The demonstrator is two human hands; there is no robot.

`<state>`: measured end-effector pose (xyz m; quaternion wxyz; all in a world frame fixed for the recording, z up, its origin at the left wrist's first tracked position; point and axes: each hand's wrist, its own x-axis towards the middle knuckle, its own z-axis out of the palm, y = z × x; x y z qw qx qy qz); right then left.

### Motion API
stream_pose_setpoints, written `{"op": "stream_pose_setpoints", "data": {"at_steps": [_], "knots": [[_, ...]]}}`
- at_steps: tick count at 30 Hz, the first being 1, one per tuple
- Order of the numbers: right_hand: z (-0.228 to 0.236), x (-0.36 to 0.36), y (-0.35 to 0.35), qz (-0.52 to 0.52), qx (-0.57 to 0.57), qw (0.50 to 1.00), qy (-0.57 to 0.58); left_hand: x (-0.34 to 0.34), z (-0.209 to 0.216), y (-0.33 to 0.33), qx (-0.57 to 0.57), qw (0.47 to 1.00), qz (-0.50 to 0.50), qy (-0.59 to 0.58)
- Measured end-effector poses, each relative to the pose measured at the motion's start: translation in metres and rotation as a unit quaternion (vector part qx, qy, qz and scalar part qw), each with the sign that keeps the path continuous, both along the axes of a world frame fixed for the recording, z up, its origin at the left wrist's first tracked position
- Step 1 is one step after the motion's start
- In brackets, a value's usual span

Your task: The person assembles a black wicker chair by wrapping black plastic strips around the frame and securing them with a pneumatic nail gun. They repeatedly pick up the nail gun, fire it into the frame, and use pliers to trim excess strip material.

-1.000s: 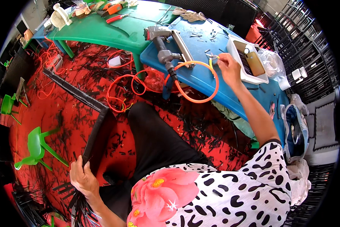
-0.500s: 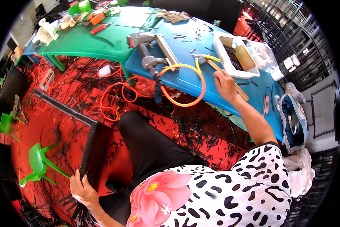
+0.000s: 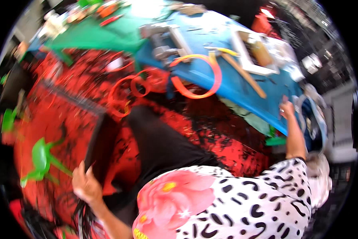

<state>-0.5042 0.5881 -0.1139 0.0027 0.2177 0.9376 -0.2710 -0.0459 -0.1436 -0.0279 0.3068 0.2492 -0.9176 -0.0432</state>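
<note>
At the lower left, my left hand (image 3: pixel 86 184) is closed round the near end of a black panel-like frame (image 3: pixel 104 137), whose long dark edge runs off to the upper left. My right hand (image 3: pixel 286 109) is at the right end of the blue table (image 3: pixel 203 77), over the spot where a small pink-handled tool lay. Motion smears its fingers, so any hold is unclear. A hammer with a wooden handle (image 3: pixel 244 75) lies on the table, its head beside a yellow-handled tool (image 3: pixel 228 51). Farther left rests a grey air nailer (image 3: pixel 163 46) with an orange hose (image 3: pixel 216 85).
A white tray (image 3: pixel 266 72) holds an amber bottle (image 3: pixel 262 53). A blue-lined bag (image 3: pixel 313 123) hangs by the table's right end. A green table (image 3: pixel 95 40) adjoins at the left. Black scraps litter the red floor (image 3: pixel 67 131), near a small green chair (image 3: pixel 41 157).
My right hand has let go of the hammer's handle and moved right and nearer to the table's right end. The left hand keeps its hold. The whole view has shifted slightly and blurred.
</note>
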Motion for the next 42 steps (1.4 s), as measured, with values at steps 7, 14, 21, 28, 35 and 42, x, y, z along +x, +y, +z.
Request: {"op": "stream_pose_setpoints", "data": {"at_steps": [7, 14, 21, 28, 35, 42], "knots": [[0.001, -0.053, 0.042, 0.005, -0.303, 0.943, 0.135, 0.001, 0.004, 0.002, -0.034, 0.999, 0.007, 0.001], [0.143, 0.054, -0.267, 0.318, -0.529, 0.779, 0.108, -0.004, 0.007, 0.001, -0.042, 0.999, 0.002, -0.004], [0.137, 0.241, -0.559, 0.81, -0.338, 0.403, 0.258, 0.004, 0.001, 0.003, -0.041, 0.999, 0.021, 0.0], [0.084, 0.312, -0.592, 0.841, -0.386, 0.319, 0.206, -0.001, 0.003, 0.001, -0.049, 0.999, 0.016, 0.006], [0.08, 0.323, -0.593, 0.61, -0.633, 0.37, -0.301, 0.002, 0.002, -0.009, -0.048, 0.999, 0.023, 0.012], [0.057, 0.337, -0.615, 0.668, -0.556, 0.493, 0.022, -0.001, 0.004, -0.013, -0.032, 0.999, 0.031, 0.005]]}}
